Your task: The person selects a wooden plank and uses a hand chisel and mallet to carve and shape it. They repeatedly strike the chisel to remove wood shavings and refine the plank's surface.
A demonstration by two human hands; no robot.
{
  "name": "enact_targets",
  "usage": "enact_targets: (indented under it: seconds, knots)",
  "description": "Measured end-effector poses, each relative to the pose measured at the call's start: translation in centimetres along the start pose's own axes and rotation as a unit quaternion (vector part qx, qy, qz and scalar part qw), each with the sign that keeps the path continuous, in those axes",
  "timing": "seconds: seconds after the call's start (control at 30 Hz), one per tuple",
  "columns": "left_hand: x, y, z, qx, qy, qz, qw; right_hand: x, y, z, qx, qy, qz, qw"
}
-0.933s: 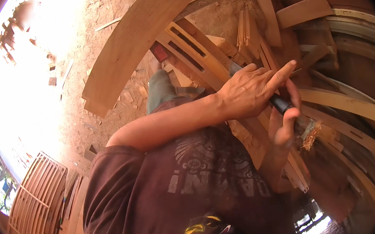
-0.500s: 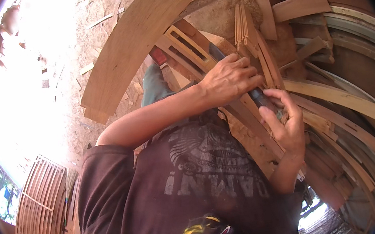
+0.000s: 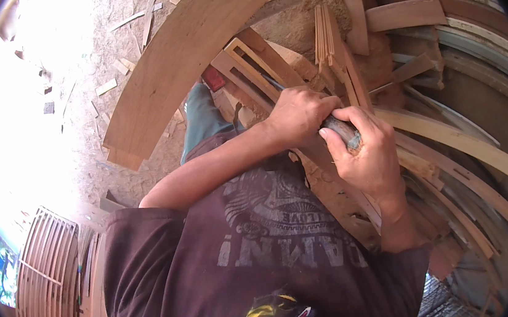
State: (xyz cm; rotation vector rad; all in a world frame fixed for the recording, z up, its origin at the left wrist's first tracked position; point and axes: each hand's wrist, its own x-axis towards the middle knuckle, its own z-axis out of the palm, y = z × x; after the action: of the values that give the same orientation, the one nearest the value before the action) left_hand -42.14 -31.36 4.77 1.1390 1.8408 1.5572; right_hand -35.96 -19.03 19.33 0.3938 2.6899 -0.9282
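A chisel with a dark, worn handle (image 3: 342, 129) lies slanted between my hands. Its thin blade runs up and left into the long slot of a slotted wooden piece (image 3: 242, 60); the slot hides the tip. My left hand (image 3: 300, 115) is closed around the tool near the blade. Around the frayed butt end, my right hand (image 3: 369, 149) has its thumb and fingers wrapped. Beside the slotted piece are more narrow boards (image 3: 277, 57), and a red block (image 3: 213, 79) sits at their left end.
A wide curved plank (image 3: 176, 61) spans the upper left. Grooved upright strips (image 3: 330, 45) stand just beyond my hands. Long curved boards (image 3: 468, 136) are stacked at the right. Wood scraps (image 3: 106, 87) litter the ground. A slatted wooden frame (image 3: 45, 267) leans at lower left.
The chisel has shifted left, and its blade now enters the slot instead of lying beside the piece. My right hand has moved up and left, closing around the handle's end.
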Motion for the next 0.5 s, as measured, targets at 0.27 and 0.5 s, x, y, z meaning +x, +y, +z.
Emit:
enact_targets:
  seconds: [0.27,0.5]
  knots:
    - [-1.2,-7.6,0.2,-0.02,0.054,0.006,0.998,4.3,-0.5,4.7,-0.037,0.023,-0.008,0.999]
    - [-0.1,-0.7,-1.5,-0.01,0.03,0.014,0.999,1.6,-2.1,0.1,-0.015,0.011,-0.027,0.999]
